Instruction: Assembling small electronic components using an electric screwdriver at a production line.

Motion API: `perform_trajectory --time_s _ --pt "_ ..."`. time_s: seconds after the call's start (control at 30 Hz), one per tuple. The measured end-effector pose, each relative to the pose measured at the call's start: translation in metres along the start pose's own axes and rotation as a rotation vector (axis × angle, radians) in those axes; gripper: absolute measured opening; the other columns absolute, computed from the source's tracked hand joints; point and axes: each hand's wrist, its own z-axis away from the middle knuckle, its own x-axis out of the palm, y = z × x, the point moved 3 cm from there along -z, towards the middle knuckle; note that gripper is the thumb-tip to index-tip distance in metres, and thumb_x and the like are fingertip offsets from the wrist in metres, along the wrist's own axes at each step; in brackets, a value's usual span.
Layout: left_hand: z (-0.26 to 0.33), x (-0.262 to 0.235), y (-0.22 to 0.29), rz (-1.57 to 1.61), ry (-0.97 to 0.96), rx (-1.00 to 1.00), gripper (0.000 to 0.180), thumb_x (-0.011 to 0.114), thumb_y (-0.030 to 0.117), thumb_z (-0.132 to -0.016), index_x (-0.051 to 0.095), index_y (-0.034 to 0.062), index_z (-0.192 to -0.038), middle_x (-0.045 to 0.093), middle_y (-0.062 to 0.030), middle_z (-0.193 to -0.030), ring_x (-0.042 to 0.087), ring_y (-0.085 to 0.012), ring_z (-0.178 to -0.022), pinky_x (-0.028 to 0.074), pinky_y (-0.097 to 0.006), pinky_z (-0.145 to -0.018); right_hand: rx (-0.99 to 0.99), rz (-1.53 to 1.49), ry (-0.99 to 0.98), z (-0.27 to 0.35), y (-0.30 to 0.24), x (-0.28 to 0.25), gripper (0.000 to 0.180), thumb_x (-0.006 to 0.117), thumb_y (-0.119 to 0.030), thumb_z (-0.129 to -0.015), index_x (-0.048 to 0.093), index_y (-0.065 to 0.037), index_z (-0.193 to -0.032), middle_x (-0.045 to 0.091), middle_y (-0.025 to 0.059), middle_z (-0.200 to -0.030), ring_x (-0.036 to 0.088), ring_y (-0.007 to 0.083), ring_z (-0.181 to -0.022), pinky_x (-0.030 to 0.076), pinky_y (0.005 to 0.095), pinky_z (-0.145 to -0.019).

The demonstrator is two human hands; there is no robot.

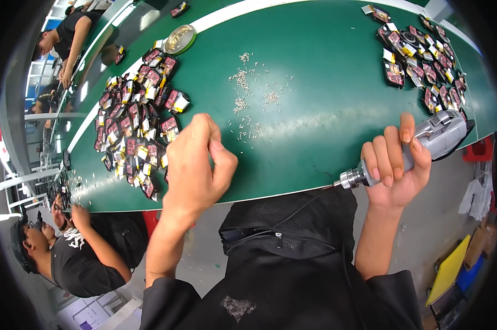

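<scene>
My right hand point(396, 168) grips a grey electric screwdriver point(430, 140) with a metal chuck, its tip pointing left over the near edge of the green table point(325, 82). My left hand point(196, 165) hovers over the table edge with fingers curled inward; whether it pinches anything small I cannot tell. It is next to a large pile of small black and red parts with yellow pieces point(135, 124). Small silver screws point(248, 93) lie scattered on the green surface just beyond my left hand.
Another group of the same black and red parts point(419, 55) lies at the far right of the table. A round metal dish point(179, 38) sits at the far edge. A person in black point(72, 258) works at lower left, another person point(67, 33) at upper left.
</scene>
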Motion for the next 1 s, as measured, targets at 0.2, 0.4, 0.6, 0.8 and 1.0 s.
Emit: perform_trajectory --time_s 0.2,0.4,0.6,0.8,1.0 --pt "0.023 0.026 0.023 0.621 0.061 -0.156 0.009 0.051 -0.001 -0.091 0.052 -0.0041 -0.083 0.057 -0.0095 -0.072 0.049 -0.0106 -0.058 0.04 -0.021 -0.05 -0.023 0.015 0.083 -0.003 0.003 0.009 0.014 0.041 -0.018 -0.091 0.048 -0.005 -0.093 0.037 -0.001 -0.05 0.039 0.0109 -0.042 0.038 0.0284 -0.05" --pt "0.034 0.037 0.039 1.11 0.137 -0.32 0.011 0.064 -0.013 -0.077 0.064 -0.0092 -0.088 0.063 -0.015 -0.085 0.061 -0.0146 -0.07 0.049 -0.021 -0.062 -0.148 -0.186 0.06 -0.011 0.002 0.049 0.01 0.053 -0.012 -0.087 0.046 -0.005 -0.089 0.04 -0.0021 -0.052 0.041 0.0091 -0.041 0.038 0.0258 -0.048" --pt "0.043 0.045 0.045 1.511 0.104 -0.335 0.007 0.06 -0.01 -0.082 0.06 -0.0099 -0.089 0.061 -0.0194 -0.086 0.059 -0.0157 -0.068 0.049 -0.024 -0.059 -0.223 -0.214 0.11 -0.011 0.011 0.07 0.011 0.054 -0.013 -0.083 0.046 -0.006 -0.088 0.039 -0.0038 -0.05 0.04 0.0087 -0.04 0.038 0.0248 -0.048" --pt "0.042 0.045 0.049 1.589 0.097 -0.301 0.01 0.057 0.001 -0.089 0.058 -0.0089 -0.088 0.06 -0.0206 -0.085 0.057 -0.0174 -0.066 0.049 -0.027 -0.06 -0.229 -0.222 0.122 -0.01 0.02 0.074 0.01 0.051 -0.014 -0.084 0.045 -0.008 -0.09 0.038 -0.0051 -0.051 0.038 0.0076 -0.042 0.038 0.0239 -0.052" --pt "0.041 0.045 0.049 1.619 0.083 -0.309 0.013 0.056 0.004 -0.091 0.058 -0.009 -0.087 0.06 -0.0203 -0.083 0.057 -0.0183 -0.067 0.049 -0.028 -0.061 -0.221 -0.225 0.107 -0.007 0.024 0.074 0.013 0.054 -0.014 -0.083 0.045 -0.008 -0.091 0.039 -0.0049 -0.052 0.04 0.008 -0.045 0.039 0.0245 -0.052"
